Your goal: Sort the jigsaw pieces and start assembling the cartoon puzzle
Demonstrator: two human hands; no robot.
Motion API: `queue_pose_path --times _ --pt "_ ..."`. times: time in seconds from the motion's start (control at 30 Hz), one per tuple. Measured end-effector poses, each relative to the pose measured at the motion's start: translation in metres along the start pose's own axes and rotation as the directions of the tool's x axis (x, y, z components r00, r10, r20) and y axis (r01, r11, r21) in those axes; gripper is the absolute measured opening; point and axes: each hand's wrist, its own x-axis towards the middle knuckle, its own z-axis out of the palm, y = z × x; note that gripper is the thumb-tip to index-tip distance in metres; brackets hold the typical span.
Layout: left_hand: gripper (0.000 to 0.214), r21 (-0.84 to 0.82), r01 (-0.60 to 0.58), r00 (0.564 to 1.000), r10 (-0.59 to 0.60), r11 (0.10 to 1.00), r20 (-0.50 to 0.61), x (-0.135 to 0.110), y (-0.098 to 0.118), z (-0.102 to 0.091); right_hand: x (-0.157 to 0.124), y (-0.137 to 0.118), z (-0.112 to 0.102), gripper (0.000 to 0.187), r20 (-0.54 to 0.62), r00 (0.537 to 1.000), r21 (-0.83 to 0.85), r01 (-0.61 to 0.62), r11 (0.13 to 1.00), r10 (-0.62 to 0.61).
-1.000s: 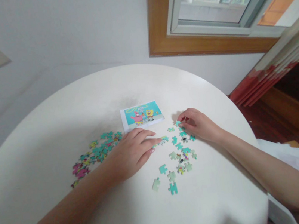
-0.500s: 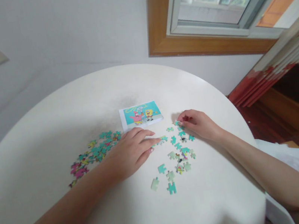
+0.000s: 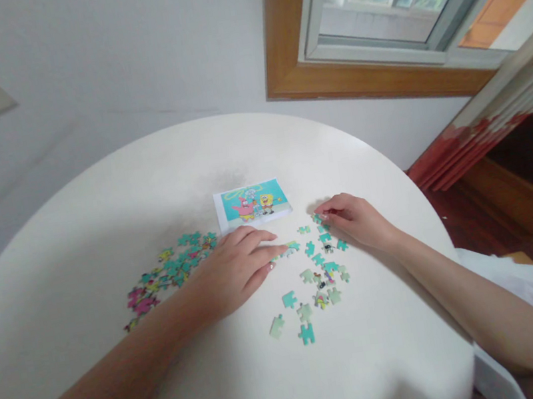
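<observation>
My left hand (image 3: pixel 241 264) lies with its fingers stretched out, the tips touching a few joined puzzle pieces (image 3: pixel 293 248). The palm hides part of what lies beneath. My right hand (image 3: pixel 353 218) pinches a teal puzzle piece (image 3: pixel 316 217) between thumb and forefinger, low over the table. Loose teal and pale green pieces spread below both hands, among them a teal piece (image 3: pixel 307 334) nearest me and a pale green piece (image 3: pixel 277 326). A picture card (image 3: pixel 253 203) with cartoon figures rests just beyond my left fingers.
A heap of teal, yellow and pink puzzle pieces (image 3: pixel 171 268) sits left of my left forearm. The round white table (image 3: pixel 180 166) meets the wall (image 3: pixel 146 50) and lies under a wood-framed window (image 3: pixel 298 80). A red and white curtain (image 3: pixel 461 152) hangs at right.
My right fingertips have shifted very slightly with the piece at the upper end of the group. My left hand and the other pieces look the same.
</observation>
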Motion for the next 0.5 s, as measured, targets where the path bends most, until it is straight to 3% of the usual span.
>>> queue_pose_path --times 0.2,0.5 --pt "0.035 -0.003 0.002 1.0 -0.002 1.0 -0.013 -0.0001 -0.0002 0.0008 -0.0007 0.0052 0.0 0.022 -0.021 1.0 0.02 -0.01 1.0 0.011" --pt "0.035 -0.004 -0.002 1.0 0.002 1.0 -0.008 0.0 -0.0008 0.0007 0.0013 0.0021 -0.0036 0.022 -0.008 0.999 -0.087 0.051 0.995 -0.052"
